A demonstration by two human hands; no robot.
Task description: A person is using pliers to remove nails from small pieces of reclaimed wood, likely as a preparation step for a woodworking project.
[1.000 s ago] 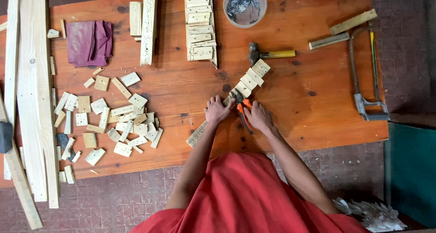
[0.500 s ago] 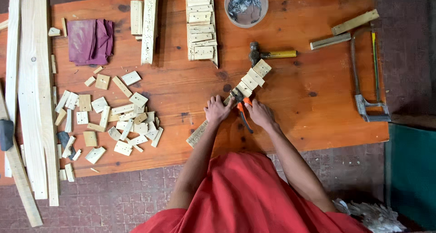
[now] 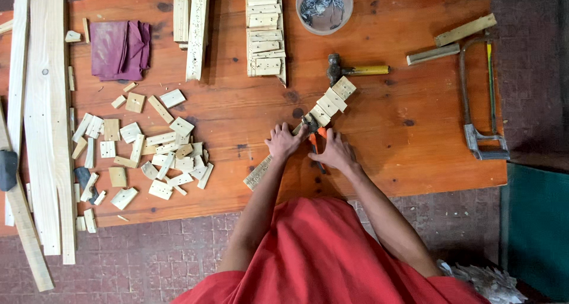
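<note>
Near the desk's front edge, the left hand [image 3: 284,143] presses flat on a stiff, light wooden slat [image 3: 299,135]; the right hand [image 3: 335,152] closes around orange-handled pliers [image 3: 314,135], best gripped by those handles.

A single head-worn camera looks straight down from well above onto an orange-brown wooden tabletop [image 3: 385,156]. The person's left hand [image 3: 284,143] and right hand [image 3: 335,151] sit near frame centre, fingers pointing toward the top edge.
</note>
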